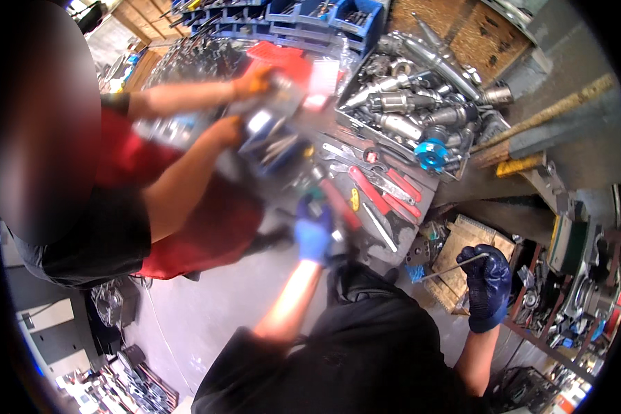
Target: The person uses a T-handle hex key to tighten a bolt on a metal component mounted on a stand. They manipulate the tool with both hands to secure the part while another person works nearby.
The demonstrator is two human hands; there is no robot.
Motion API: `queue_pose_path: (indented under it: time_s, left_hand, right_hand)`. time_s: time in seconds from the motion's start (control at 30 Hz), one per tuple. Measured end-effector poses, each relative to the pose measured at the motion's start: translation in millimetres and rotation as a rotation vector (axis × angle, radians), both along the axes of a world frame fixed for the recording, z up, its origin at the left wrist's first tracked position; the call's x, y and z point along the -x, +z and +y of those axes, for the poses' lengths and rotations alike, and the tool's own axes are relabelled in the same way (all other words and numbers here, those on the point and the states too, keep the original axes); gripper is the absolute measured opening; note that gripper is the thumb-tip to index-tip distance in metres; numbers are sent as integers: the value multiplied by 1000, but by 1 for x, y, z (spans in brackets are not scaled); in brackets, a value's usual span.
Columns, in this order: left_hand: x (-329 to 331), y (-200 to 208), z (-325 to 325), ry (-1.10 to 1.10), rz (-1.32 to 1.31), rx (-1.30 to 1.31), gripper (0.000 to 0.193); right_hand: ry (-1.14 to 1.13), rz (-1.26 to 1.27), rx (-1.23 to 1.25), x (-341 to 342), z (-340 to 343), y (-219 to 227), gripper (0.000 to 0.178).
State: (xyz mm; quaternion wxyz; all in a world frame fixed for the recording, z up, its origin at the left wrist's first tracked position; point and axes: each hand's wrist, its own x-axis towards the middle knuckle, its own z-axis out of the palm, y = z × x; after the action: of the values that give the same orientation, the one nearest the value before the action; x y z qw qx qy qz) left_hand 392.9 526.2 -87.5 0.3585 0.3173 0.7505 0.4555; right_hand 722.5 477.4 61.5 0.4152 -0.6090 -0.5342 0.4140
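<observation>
My right hand (pixel 488 286), in a dark blue glove, is closed around a thin L-shaped metal rod that looks like a hex key (pixel 448 270). It is held out to the right of the bench, above a worn wooden board (pixel 470 241). My left hand (pixel 314 231), in a blue glove, reaches to the near edge of the bench. Motion smears its fingers, so whether they hold anything is unclear. Close by lie red-handled tools (pixel 370 190), a slim silver tool (pixel 381 226) and a small yellow tool (pixel 355 199).
At left, a co-worker in a red apron (pixel 207 234) handles a blurred blue bin (pixel 272 148). A metal tray (pixel 355 124) piled with steel tool holders (pixel 400 103) stands at the back right. Blue bins (pixel 355 17) line the back. Racks of parts (pixel 566 290) flank my right.
</observation>
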Motion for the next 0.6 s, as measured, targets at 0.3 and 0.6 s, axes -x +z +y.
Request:
queue_pose_path:
  time_s: [0.3,0.6]
  left_hand:
    - [-122,150,-6,-1170,-112,-484,38]
    - [-225,168,-17,-1240,-665,-223,17]
  right_hand:
    - [44,328,-84,-11,-11,23,33]
    - [-75,73,-280,-73,-65,60,37]
